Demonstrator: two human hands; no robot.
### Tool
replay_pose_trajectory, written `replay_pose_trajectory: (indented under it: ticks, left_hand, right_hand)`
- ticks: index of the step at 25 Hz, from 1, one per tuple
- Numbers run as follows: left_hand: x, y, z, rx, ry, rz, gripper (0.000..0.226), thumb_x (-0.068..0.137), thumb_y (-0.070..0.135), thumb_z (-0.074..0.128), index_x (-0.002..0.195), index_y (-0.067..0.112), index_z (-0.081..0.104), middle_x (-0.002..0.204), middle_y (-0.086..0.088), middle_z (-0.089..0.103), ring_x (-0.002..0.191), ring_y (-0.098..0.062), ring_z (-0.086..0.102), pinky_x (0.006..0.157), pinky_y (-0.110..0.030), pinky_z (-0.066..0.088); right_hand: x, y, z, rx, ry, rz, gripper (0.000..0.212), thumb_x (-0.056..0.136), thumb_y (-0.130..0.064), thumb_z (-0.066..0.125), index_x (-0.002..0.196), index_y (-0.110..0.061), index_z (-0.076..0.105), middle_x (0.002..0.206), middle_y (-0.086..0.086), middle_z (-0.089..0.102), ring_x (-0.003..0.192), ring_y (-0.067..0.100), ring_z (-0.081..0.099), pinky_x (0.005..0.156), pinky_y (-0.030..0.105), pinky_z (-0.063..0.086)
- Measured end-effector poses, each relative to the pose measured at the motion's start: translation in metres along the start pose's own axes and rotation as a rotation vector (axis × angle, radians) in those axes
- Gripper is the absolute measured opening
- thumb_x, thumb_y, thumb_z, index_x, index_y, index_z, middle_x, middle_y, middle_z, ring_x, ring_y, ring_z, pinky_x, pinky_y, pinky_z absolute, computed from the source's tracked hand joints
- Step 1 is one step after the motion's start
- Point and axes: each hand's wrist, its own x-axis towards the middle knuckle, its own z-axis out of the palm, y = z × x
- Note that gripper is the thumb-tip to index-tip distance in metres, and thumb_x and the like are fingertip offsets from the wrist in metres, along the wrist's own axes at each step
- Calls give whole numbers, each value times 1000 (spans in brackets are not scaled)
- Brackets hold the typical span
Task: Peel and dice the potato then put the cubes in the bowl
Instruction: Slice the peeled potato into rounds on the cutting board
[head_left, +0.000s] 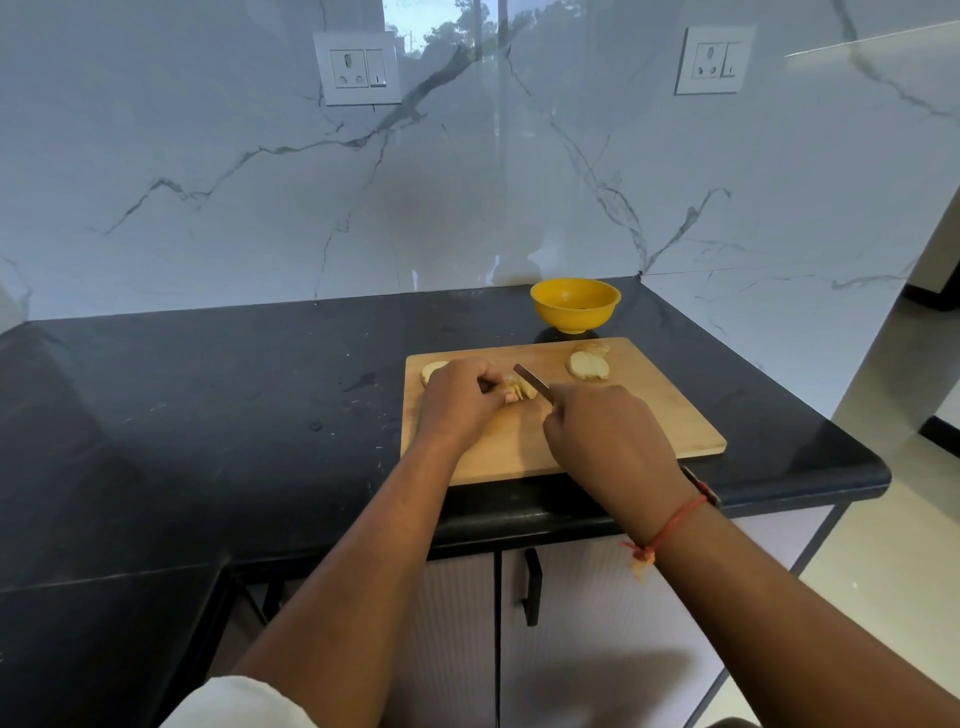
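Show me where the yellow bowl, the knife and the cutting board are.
yellow bowl (574, 318): head view, on its outer front wall.
knife (531, 382): head view, on the bare blade.
cutting board (660, 410): head view, on bare wood at its right.

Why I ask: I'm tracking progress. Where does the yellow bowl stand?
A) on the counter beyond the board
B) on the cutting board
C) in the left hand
A: the bowl stands on the black counter just past the far edge of the cutting board; the left hand holds potato pieces, the right hand the knife.
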Motion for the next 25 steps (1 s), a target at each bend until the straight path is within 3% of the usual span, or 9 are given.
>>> replay_pose_trajectory:
  ticks: [4,8,14,19,25]
  left_hand:
    - [-1,1,0,-21,8,11,16,86,26,78,101,23,77,101,9,73,89,-2,59,90,-30,52]
    - [-2,1,0,-36,12,30,13,85,24,78,98,23,77,96,9,73,88,-2,59,91,-32,52]
    - [-1,-1,0,-37,13,28,13,85,24,79,97,22,79,98,8,74,91,-5,63,93,-36,53]
    - [-1,-1,0,-55,19,33,8,84,23,80,92,23,79,92,10,74,88,-5,64,94,-40,53]
    - [1,-4,1,-61,17,35,5,84,23,80,88,23,80,88,11,74,87,-4,65,90,-43,54]
  right_hand:
    - [19,-6,9,-28,-42,-4,27,101,-24,41,106,-19,67,82,0,61,72,17,53,63,28,41]
    - [25,-8,14,-22,-45,0,29,101,-26,41,105,-19,68,82,1,64,74,16,58,70,31,54]
    - [29,-13,21,-33,-85,24,27,101,-25,41,106,-19,67,85,2,65,76,16,61,74,32,57]
    - [26,-19,26,-83,-70,-2,23,101,-18,41,109,-17,63,89,3,62,74,16,52,64,28,42]
    - [20,-22,31,-63,-28,-13,23,101,-14,39,113,-15,60,101,5,65,89,19,62,72,28,46]
